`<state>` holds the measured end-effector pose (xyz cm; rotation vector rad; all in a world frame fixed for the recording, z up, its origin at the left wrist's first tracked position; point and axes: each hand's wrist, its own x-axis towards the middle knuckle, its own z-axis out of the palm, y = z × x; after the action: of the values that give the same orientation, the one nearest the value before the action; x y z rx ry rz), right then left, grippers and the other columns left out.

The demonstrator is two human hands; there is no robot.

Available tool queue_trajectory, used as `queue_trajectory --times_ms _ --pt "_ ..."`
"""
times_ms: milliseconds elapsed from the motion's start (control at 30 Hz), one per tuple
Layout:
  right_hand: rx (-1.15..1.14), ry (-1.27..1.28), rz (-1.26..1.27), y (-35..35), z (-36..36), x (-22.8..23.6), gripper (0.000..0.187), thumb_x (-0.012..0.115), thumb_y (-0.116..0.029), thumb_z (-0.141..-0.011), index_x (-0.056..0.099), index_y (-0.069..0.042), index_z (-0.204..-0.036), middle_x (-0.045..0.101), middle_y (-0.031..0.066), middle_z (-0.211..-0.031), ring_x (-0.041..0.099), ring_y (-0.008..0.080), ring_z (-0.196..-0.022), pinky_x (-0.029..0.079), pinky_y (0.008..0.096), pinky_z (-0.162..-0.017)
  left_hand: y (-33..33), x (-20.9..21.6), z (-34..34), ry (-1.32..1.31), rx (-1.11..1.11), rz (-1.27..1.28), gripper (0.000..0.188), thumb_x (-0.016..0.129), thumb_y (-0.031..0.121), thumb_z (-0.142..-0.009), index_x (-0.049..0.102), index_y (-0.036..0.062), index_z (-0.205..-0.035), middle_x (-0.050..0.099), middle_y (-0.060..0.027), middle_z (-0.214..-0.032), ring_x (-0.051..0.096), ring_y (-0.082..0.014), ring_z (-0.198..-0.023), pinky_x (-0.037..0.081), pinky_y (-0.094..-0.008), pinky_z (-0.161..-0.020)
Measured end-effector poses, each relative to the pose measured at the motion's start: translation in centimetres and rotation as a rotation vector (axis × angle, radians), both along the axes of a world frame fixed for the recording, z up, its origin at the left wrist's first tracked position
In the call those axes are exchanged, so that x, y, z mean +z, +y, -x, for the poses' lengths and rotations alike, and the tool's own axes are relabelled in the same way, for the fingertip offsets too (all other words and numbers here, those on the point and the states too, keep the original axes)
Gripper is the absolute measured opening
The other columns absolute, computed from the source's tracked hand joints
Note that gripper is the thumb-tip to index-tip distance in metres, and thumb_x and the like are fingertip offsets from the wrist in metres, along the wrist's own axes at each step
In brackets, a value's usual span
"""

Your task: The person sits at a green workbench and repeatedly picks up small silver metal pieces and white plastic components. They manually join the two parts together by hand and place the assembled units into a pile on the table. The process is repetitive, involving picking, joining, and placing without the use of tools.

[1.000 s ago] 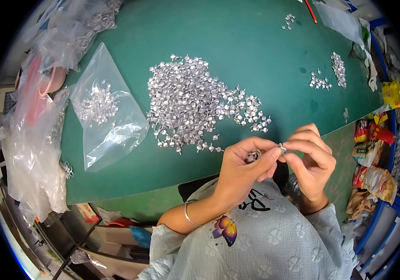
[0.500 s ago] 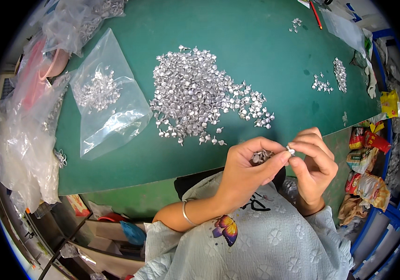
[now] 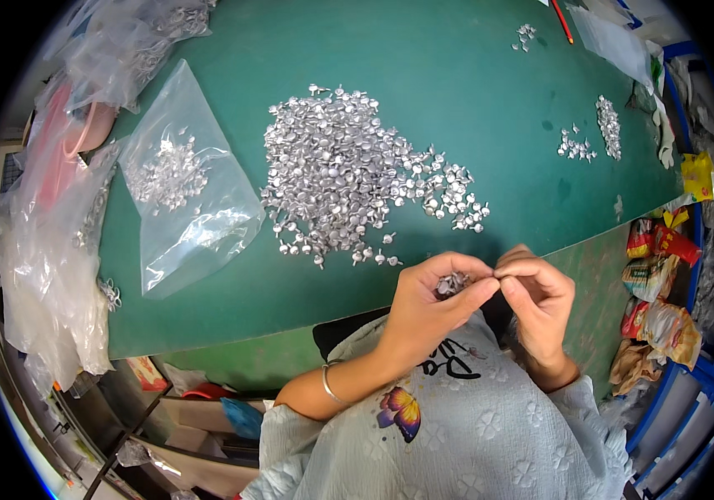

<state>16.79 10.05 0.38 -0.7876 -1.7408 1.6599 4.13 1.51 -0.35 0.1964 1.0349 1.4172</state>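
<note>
Above my lap, just off the table's near edge, my left hand (image 3: 432,302) is curled around several small silver metal pieces (image 3: 452,284), which show between thumb and forefinger. Its thumb and finger tips meet those of my right hand (image 3: 542,302), which is closed in a pinch. Whatever lies between the touching fingertips is hidden. Beyond my hands a large heap of silver metal pieces (image 3: 332,167), with round flat heads and short stems, is spread on the green table (image 3: 473,92). Loose pieces trail off its right side.
Left of the heap lies a clear plastic bag (image 3: 198,250) with silver pieces in it. More bags (image 3: 48,275) and a pink basket (image 3: 94,129) crowd the left edge. At right are small piles (image 3: 608,127), a red pencil (image 3: 563,21) and snack packets (image 3: 665,329) below the table edge.
My right hand has moved left and slightly down, closing against the left fingertips. The silver piece that showed between them is now covered. The view has shifted slightly.
</note>
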Motion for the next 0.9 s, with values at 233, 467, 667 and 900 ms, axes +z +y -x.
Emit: queue_trajectory --times_ms 233,467,667,900 --pt "-0.057 -0.073 0.140 0.1 -0.8 -3.0 0.007 0.060 0.004 -0.079 0.059 0.002 -0.086 0.061 0.0058 -0.080 0.053 0.0095 -0.072 0.041 0.0223 -0.066 -0.8 -3.7 -0.2 -0.122 -0.031 0.030 0.010 0.059 0.011 -0.086 0.057 0.0009 -0.085 0.059 -0.0049 -0.075 0.043 -0.0022 -0.055 0.030 -0.0167 -0.044" --pt "-0.211 -0.513 -0.752 3.5 1.2 -6.3 0.016 0.069 -0.001 -0.068 0.062 -0.003 -0.083 0.059 0.0061 -0.078 0.052 0.0209 -0.072 0.037 0.0293 -0.067 -0.6 -5.5 -0.3 -0.374 0.054 -0.098 0.012 0.051 0.014 -0.090 0.053 0.0021 -0.092 0.058 -0.0120 -0.090 0.054 -0.0112 -0.072 0.043 -0.0200 -0.055" --pt "-0.195 -0.462 -0.692 4.0 1.1 -6.5 0.012 0.068 0.002 -0.068 0.063 -0.002 -0.079 0.059 0.0073 -0.078 0.052 0.0204 -0.074 0.037 0.0293 -0.069 -0.4 -5.5 -0.4 -0.302 0.075 -0.105 0.011 0.047 0.009 -0.091 0.053 0.0010 -0.096 0.057 -0.0105 -0.092 0.054 -0.0132 -0.076 0.045 -0.0216 -0.061" --pt "0.015 -0.027 -0.052 2.0 0.3 -3.7 0.011 0.063 0.007 -0.072 0.063 0.002 -0.082 0.060 0.0092 -0.081 0.051 0.0185 -0.077 0.040 0.0283 -0.069 -0.1 -4.8 -0.1 -0.207 0.099 -0.090 0.020 0.057 0.006 -0.086 0.057 0.0005 -0.106 0.056 -0.0014 -0.088 0.051 -0.0061 -0.072 0.042 -0.0181 -0.064"
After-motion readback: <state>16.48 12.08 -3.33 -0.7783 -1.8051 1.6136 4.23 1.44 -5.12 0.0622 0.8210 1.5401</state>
